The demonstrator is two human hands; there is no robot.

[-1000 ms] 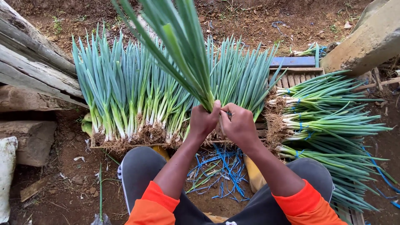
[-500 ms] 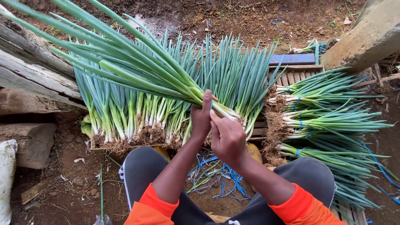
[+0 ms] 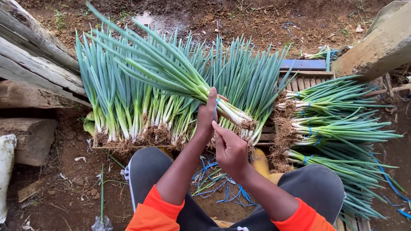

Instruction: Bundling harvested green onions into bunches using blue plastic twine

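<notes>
Since half a second ago, the spring onion bunch has swung slightly, leaves now pointing toward 10 o'clock, roots toward 4 o'clock. The left hand grips the bunch at its white stalks, where a blue tie wraps. The right hand, just below at 5 o'clock, pinches the tie's end. Loose onions lie behind; tied bundles are stacked at 3 o'clock, and blue strings lie between the knees.

Left hand raised with fingers curled closed; right hand just below, fingers pinched.
</notes>
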